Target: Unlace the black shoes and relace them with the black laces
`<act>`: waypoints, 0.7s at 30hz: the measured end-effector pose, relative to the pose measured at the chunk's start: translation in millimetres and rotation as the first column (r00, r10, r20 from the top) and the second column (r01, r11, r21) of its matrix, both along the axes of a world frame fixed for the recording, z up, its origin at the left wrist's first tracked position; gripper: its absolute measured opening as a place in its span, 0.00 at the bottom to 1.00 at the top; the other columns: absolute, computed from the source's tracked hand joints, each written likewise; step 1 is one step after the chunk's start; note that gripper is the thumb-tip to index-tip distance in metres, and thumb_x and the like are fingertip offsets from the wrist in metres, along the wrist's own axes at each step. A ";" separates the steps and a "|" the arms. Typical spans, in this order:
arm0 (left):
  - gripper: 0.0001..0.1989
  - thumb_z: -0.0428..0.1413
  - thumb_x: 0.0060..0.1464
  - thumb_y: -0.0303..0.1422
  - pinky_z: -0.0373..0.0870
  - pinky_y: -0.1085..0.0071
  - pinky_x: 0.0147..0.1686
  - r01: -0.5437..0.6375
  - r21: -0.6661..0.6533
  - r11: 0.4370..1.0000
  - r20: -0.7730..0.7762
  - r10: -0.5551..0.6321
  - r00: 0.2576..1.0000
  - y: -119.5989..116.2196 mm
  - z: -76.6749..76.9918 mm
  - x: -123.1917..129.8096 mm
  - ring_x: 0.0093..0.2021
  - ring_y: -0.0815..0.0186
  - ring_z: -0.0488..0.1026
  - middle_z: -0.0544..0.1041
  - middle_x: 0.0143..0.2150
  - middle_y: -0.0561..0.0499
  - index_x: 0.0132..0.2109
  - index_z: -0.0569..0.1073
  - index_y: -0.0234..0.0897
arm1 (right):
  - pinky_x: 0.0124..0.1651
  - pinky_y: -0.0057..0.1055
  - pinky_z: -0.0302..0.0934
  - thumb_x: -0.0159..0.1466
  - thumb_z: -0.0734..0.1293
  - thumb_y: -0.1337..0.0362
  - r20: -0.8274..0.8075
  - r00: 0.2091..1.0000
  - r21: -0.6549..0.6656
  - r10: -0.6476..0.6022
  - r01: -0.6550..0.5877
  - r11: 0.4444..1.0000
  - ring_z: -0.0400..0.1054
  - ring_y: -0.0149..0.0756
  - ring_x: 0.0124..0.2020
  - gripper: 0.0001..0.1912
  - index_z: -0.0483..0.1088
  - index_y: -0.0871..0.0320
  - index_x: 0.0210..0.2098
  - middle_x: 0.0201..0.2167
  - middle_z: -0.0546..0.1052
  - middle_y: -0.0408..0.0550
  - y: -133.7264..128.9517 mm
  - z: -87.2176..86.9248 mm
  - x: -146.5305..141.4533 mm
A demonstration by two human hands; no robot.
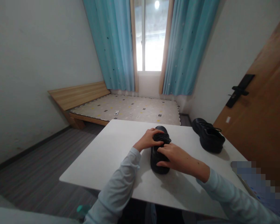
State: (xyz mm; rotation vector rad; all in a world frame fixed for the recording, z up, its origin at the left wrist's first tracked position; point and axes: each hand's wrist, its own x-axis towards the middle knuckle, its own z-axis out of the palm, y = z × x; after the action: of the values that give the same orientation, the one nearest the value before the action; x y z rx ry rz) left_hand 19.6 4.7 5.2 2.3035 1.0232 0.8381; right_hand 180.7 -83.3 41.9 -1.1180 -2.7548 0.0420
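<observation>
A black lace-up shoe (155,160) stands on the white table in front of me, one end pointing away toward the window. My left hand (148,138) grips it from the left side, fingers curled across the dark laces in its upper part. From the right, my right hand (173,155) is closed around the nearer part, its fingertips at the shoe's opening and side. The two hands almost meet over the laces. Part of the shoe is hidden under my fingers. Its match, another black shoe (208,137), rests at the table's right side, with a lace loop sticking out.
The white table (102,155) has its near edge close to my body. Beyond it is a low bed (130,107) with a small white object (116,113) on it. A wooden door (263,93) stands at the right. A pixelated patch covers the lower right.
</observation>
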 end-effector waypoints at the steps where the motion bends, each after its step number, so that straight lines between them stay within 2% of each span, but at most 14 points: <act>1: 0.24 0.62 0.44 0.36 0.65 0.63 0.52 0.001 0.004 1.000 0.000 -0.001 1.000 0.2 -0.2 0.1 0.51 0.59 0.67 0.71 0.48 0.46 0.51 0.72 0.42 | 0.39 0.34 0.60 0.56 0.70 0.56 -0.031 0.999 -0.018 0.012 -0.013 1.000 0.71 0.41 0.36 0.15 0.70 0.60 0.36 0.34 0.77 0.53 2.4 1.2 2.8; 5: 0.24 0.61 0.45 0.37 0.66 0.64 0.50 0.002 0.006 1.000 0.002 -0.002 1.000 0.5 -0.7 0.1 0.50 0.59 0.67 0.71 0.48 0.45 0.51 0.73 0.40 | 0.35 0.29 0.60 0.57 0.69 0.55 -0.171 0.985 -0.138 0.037 -0.061 0.989 0.70 0.35 0.31 0.15 0.70 0.58 0.38 0.32 0.76 0.48 11.3 8.0 13.8; 8: 0.24 0.61 0.45 0.37 0.65 0.64 0.52 0.005 0.028 1.000 -0.002 -0.005 1.000 0.6 -1.3 -0.1 0.50 0.59 0.67 0.71 0.48 0.45 0.51 0.73 0.40 | 0.35 0.28 0.61 0.60 0.66 0.56 -0.247 0.969 -0.170 0.006 -0.049 0.984 0.69 0.33 0.30 0.12 0.70 0.59 0.38 0.29 0.76 0.46 18.2 17.1 21.2; 13: 0.24 0.62 0.44 0.37 0.64 0.63 0.52 -0.008 0.031 0.999 -0.013 0.009 1.000 0.9 -1.7 0.3 0.50 0.59 0.67 0.72 0.48 0.45 0.51 0.73 0.41 | 0.35 0.28 0.62 0.62 0.64 0.57 -0.367 0.929 -0.124 -0.057 0.011 0.992 0.70 0.32 0.29 0.11 0.71 0.59 0.33 0.27 0.77 0.45 33.4 32.3 36.8; 15: 0.25 0.62 0.44 0.38 0.64 0.63 0.51 -0.010 0.019 1.000 -0.011 0.010 1.000 0.9 -1.4 0.4 0.50 0.59 0.68 0.72 0.48 0.45 0.51 0.73 0.41 | 0.35 0.29 0.63 0.62 0.63 0.57 -0.399 0.910 -0.106 -0.110 0.073 0.992 0.71 0.33 0.30 0.11 0.71 0.59 0.32 0.27 0.77 0.46 41.0 35.4 44.8; 21: 0.24 0.61 0.45 0.38 0.66 0.65 0.49 0.001 0.007 1.000 -0.007 -0.001 1.000 0.6 -0.8 0.2 0.50 0.59 0.67 0.71 0.48 0.45 0.52 0.72 0.42 | 0.34 0.30 0.64 0.61 0.62 0.55 -0.451 0.863 -0.063 -0.225 0.221 0.973 0.71 0.35 0.28 0.14 0.71 0.59 0.31 0.27 0.78 0.48 64.8 28.6 69.5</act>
State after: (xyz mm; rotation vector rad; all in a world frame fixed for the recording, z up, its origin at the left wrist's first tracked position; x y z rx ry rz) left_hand 19.7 5.4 4.5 2.3137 1.0238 0.8354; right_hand 250.2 -18.5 70.5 -1.2373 -2.2012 0.2554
